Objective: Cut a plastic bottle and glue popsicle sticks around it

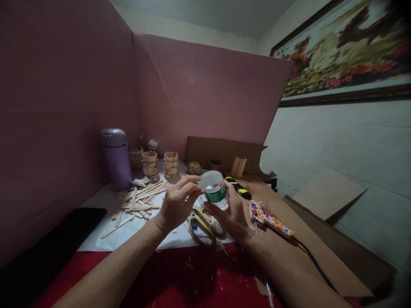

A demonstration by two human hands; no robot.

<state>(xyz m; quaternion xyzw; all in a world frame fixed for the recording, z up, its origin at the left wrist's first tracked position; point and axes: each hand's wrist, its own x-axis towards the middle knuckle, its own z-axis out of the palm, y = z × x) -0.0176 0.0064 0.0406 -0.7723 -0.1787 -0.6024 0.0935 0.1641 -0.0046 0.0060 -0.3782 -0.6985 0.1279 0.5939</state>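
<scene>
A cut-off clear plastic bottle (pixel 214 188) with a green label is held up over the table, its open end turned toward me. My left hand (pixel 177 203) pinches its rim from the left with thumb and fingers. My right hand (pixel 231 214) wraps round its lower side from the right. Just below the hands lie yellow-handled scissors (pixel 202 222) on white paper (pixel 102 239).
Loose wooden craft sticks (pixel 138 199) are scattered at left. Behind them stand a purple flask (pixel 116 158) and stick-built cups (pixel 170 164). A patterned glue gun (pixel 269 219) with a black cord lies at right, near a yellow-black cutter (pixel 238 187). Pink boards wall the back.
</scene>
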